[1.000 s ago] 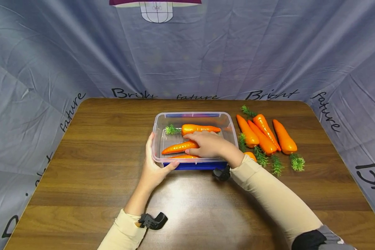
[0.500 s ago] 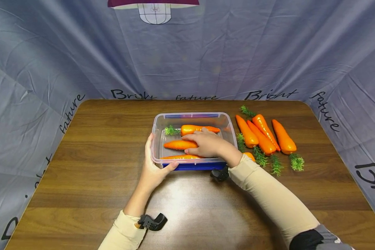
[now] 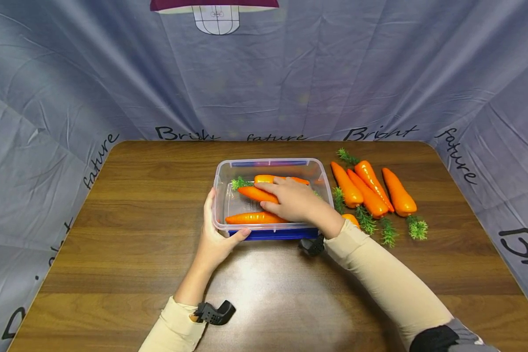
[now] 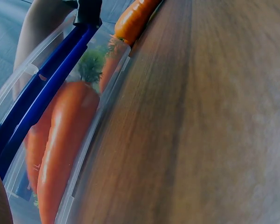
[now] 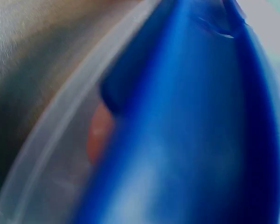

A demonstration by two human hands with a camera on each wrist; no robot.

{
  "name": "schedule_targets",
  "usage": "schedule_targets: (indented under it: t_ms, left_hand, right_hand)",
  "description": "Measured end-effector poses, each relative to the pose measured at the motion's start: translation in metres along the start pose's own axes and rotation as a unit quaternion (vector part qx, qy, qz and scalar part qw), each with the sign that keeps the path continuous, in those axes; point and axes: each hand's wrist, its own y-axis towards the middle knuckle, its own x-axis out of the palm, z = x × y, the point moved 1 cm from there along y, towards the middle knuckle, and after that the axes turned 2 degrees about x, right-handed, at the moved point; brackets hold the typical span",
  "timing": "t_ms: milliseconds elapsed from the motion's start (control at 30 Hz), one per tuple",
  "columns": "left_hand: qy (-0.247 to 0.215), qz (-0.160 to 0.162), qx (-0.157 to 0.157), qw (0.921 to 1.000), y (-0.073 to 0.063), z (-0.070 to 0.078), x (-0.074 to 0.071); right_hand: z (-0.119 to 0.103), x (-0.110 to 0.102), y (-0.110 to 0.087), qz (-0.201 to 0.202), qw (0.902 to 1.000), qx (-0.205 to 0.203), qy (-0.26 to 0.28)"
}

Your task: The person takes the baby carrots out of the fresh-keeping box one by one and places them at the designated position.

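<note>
At the left, the left hand [image 3: 217, 239] holds the near left corner of the tub [image 3: 265, 226], thumb over the front edge by the blue clip [image 3: 275, 235] and fingers along the side wall. The tub stands on the table [image 3: 158, 195] with its top uncovered. Inside, the front carrot [image 3: 252, 218] lies along the near wall, tip left, and the back carrot [image 3: 264, 179] lies near the far wall, leaves left. Between them, the right hand [image 3: 294, 198] holds the middle carrot [image 3: 256, 193] narrowly between thumb and fingers, its tip slanting toward the far left; whether it rests on the floor cannot be told. The step in hand seems to be settling this carrot among its neighbours. The next move likely calls for levelling it into the gap, then releasing it cleanly. Right of the tub lie the loose carrots [image 3: 368, 193], one mostly hidden by the right sleeve [image 3: 387, 278].
</note>
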Motion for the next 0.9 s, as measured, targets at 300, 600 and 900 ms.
schedule_targets:
  t_ms: [300, 600, 900]
  left_hand:
    - [-0.01, -0.001, 0.001, 0.9999, 0.0, 0.0, 0.0]
    - [-0.003, 0.003, -0.002, 1.0, 0.0, 0.0, 0.0]
    - [-0.007, 0.0, -0.003, 1.0, -0.001, 0.001, 0.0]
  right_hand:
    - [-0.004, -0.027, -0.025, 0.064, 0.9976, 0.025, -0.003]
    - [0.004, -0.051, -0.068, 0.1, 0.9931, 0.061, -0.006]
    - [0.028, -0.064, -0.124, 0.102, 0.9865, 0.121, -0.043]
